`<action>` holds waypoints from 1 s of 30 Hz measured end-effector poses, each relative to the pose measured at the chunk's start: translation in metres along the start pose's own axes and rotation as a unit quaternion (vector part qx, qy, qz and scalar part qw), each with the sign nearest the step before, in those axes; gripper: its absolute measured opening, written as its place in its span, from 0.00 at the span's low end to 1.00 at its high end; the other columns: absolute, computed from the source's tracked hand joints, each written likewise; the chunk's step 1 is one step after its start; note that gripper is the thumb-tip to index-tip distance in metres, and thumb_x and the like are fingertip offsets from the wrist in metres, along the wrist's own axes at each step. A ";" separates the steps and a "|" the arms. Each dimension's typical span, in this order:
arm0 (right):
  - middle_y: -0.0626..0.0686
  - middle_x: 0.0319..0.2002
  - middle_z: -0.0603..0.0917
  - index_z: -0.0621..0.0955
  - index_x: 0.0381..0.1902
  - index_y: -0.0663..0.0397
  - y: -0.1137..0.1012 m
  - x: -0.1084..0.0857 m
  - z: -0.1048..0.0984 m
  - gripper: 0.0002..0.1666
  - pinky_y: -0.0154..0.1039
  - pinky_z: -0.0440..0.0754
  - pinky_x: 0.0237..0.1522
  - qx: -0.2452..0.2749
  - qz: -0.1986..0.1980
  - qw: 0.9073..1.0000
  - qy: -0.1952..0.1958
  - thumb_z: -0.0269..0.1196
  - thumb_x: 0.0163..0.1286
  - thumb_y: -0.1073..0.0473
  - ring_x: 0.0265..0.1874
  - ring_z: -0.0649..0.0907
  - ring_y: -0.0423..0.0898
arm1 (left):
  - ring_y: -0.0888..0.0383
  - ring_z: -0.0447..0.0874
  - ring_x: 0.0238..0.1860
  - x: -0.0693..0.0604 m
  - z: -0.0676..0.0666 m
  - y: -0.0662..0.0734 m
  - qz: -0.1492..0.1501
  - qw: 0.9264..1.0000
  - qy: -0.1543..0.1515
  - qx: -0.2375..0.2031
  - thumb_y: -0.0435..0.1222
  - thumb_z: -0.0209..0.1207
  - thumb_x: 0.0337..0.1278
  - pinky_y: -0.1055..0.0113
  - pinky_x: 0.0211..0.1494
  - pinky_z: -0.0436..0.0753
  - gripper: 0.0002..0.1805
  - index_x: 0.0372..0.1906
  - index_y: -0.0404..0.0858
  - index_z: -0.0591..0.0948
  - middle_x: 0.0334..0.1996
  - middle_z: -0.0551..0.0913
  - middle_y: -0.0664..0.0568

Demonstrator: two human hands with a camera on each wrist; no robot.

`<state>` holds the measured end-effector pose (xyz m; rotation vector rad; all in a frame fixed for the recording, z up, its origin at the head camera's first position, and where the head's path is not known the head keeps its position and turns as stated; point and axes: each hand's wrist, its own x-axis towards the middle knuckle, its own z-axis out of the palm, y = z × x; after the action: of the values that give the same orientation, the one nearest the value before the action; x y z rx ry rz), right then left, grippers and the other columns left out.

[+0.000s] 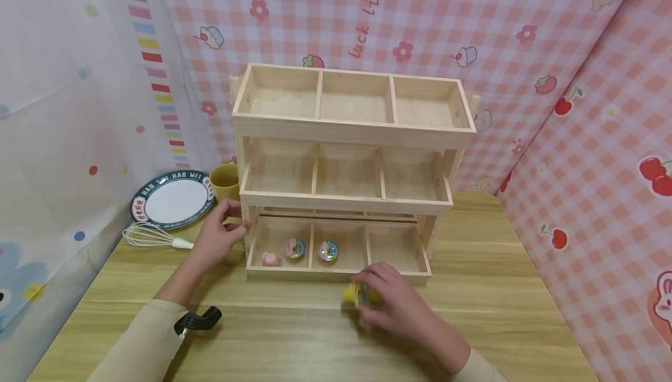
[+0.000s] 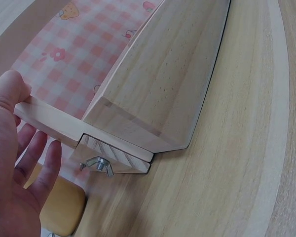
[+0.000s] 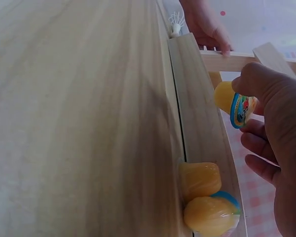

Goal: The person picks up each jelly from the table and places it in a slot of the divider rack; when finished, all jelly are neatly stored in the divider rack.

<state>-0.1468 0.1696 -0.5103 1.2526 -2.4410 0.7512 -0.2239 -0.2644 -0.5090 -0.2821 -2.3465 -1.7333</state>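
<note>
A three-tier wooden shelf (image 1: 354, 130) with compartments stands on the table. My left hand (image 1: 220, 233) holds its left upright (image 2: 52, 118), thumb on one side and fingers on the other. Just in front of the lowest tier, my right hand (image 1: 394, 300) pinches a small yellow jelly cup (image 3: 240, 104) with a printed lid. Two more yellow jelly cups, one (image 3: 200, 180) beside the other (image 3: 212, 216), lie by the front board in the right wrist view. In the bottom-left compartment are a pink cup (image 1: 270, 259) and a lidded cup (image 1: 296, 248); another lidded cup (image 1: 328, 250) lies in the bottom-middle one.
Left of the shelf lie a dark-rimmed white plate (image 1: 175, 200) and a whisk (image 1: 157, 236) with a white handle. A yellow mug (image 1: 224, 181) stands close behind my left hand. Patterned cloth (image 1: 362, 20) hangs behind the shelf and at both sides.
</note>
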 end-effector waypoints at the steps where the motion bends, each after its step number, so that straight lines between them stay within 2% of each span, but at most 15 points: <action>1: 0.46 0.56 0.85 0.86 0.63 0.53 0.000 0.001 -0.001 0.33 0.43 0.88 0.57 0.004 0.001 1.000 0.000 0.81 0.59 0.56 0.55 0.82 0.44 | 0.60 0.81 0.54 0.000 0.000 0.000 0.000 1.000 0.000 0.002 0.24 0.67 0.70 0.75 0.52 0.88 0.20 0.61 0.29 0.76 0.55 0.81 0.36; 11: 0.47 0.55 0.84 0.85 0.63 0.53 0.007 0.013 -0.008 0.31 0.39 0.88 0.50 0.027 0.000 1.000 0.010 0.79 0.61 0.58 0.53 0.81 0.44 | 0.61 0.81 0.54 0.001 -0.001 -0.001 0.005 1.000 0.002 0.012 0.23 0.66 0.70 0.75 0.52 0.88 0.19 0.60 0.30 0.76 0.54 0.82 0.37; 20: 0.51 0.52 0.84 0.86 0.61 0.58 0.020 0.028 -0.013 0.29 0.44 0.88 0.51 0.006 -0.013 1.000 0.024 0.77 0.62 0.56 0.52 0.80 0.47 | 0.61 0.82 0.54 0.002 -0.001 -0.005 0.010 1.000 0.001 0.020 0.24 0.66 0.70 0.75 0.52 0.88 0.19 0.60 0.29 0.76 0.54 0.82 0.36; 30: 0.49 0.50 0.82 0.87 0.61 0.58 0.030 0.045 -0.012 0.28 0.43 0.85 0.48 0.003 -0.011 1.000 0.020 0.76 0.64 0.56 0.50 0.78 0.46 | 0.61 0.82 0.53 0.003 -0.001 -0.004 0.010 1.000 0.000 0.010 0.23 0.66 0.70 0.75 0.52 0.88 0.19 0.60 0.29 0.76 0.54 0.81 0.33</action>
<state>-0.1970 0.1618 -0.4886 1.2518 -2.3906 0.7721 -0.2276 -0.2663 -0.5121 -0.3015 -2.3503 -1.7001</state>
